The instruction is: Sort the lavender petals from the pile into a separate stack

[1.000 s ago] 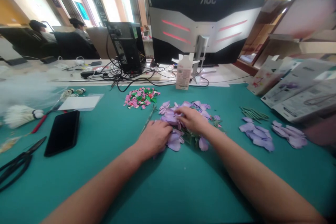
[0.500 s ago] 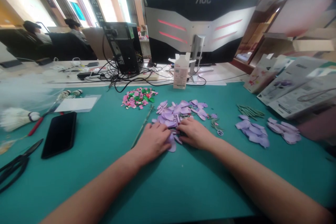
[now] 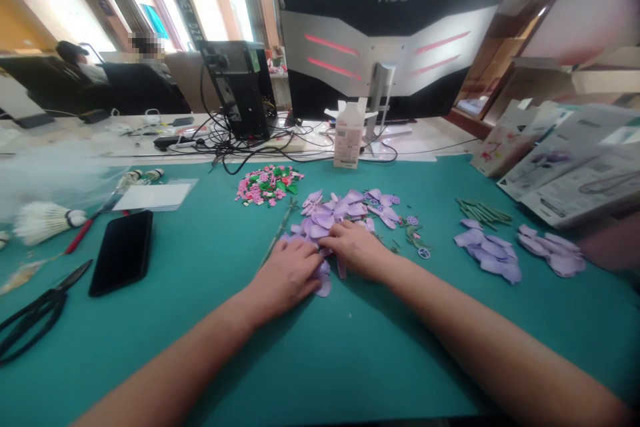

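Both my hands rest on a heap of purple petals (image 3: 340, 210) in the middle of the green mat (image 3: 210, 320). My left hand (image 3: 290, 275) lies palm down over the near petals, fingers curled, a petal showing under its fingertips. My right hand (image 3: 356, 248) sits close beside it, fingers bent and pinched together on a small purple piece. A thin green stem (image 3: 278, 232) lies just left of my left hand. What the fingers grip underneath is mostly hidden.
Pink and green pieces (image 3: 270, 184) lie behind the heap. More purple petals (image 3: 490, 253) and green stems (image 3: 483, 213) are at right, near booklets (image 3: 570, 167). A phone (image 3: 121, 251), scissors (image 3: 35, 310) and a shuttlecock (image 3: 45, 220) lie left. A monitor (image 3: 390, 33) and carton (image 3: 348, 133) stand behind.
My right hand pulled back from the far side of the heap to the near edge beside my left hand. Both hands have stayed together on the petals since.
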### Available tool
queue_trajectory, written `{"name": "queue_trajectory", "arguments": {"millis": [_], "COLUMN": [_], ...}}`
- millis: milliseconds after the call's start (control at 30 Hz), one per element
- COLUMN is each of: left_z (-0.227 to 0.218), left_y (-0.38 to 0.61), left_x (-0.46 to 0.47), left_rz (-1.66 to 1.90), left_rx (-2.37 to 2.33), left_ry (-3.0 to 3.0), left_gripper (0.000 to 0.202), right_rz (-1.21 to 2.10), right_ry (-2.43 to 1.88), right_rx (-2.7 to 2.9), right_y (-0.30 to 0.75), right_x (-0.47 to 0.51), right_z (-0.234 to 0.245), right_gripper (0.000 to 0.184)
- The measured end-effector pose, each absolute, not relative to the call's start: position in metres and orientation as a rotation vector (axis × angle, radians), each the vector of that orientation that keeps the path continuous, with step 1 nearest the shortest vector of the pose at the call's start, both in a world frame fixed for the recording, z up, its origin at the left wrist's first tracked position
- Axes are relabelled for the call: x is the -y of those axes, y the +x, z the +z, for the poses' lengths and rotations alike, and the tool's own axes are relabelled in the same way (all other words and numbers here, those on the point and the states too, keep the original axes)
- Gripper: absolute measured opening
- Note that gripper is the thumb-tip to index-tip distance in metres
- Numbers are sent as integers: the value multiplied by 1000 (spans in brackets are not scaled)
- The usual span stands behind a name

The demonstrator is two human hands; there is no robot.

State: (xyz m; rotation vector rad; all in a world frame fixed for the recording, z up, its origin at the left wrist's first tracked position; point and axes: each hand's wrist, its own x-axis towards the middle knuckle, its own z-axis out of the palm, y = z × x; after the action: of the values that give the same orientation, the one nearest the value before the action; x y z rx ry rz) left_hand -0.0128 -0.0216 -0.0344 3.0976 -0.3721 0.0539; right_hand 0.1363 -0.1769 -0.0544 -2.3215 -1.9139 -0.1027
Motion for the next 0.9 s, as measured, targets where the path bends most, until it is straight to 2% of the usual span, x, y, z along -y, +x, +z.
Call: {"name": "queue_trajectory", "arguments": {"millis": [133,467,633,900], "left_z": [-35,-31,-21,-27], "left_y": [-12,-11,-16,-31], "left_x": [20,11,7,10], "left_rz": [38,106,78,28], "left_rx": [360,243,62,98], "left_ry": [3071,3042,3110,3138], "left_gripper": [24,28,30,25], "right_rz": [-95,-80,-114,-88], "right_ry": [-2360,-2335,-2281,-2286], "right_rx": [1893,1820,1816,1988], "right_y": [141,146,139,121], "right_x": [184,222,193,133], "right_z": [-58,-50,-36,-46], "right_gripper": [21,28,26,19]}}
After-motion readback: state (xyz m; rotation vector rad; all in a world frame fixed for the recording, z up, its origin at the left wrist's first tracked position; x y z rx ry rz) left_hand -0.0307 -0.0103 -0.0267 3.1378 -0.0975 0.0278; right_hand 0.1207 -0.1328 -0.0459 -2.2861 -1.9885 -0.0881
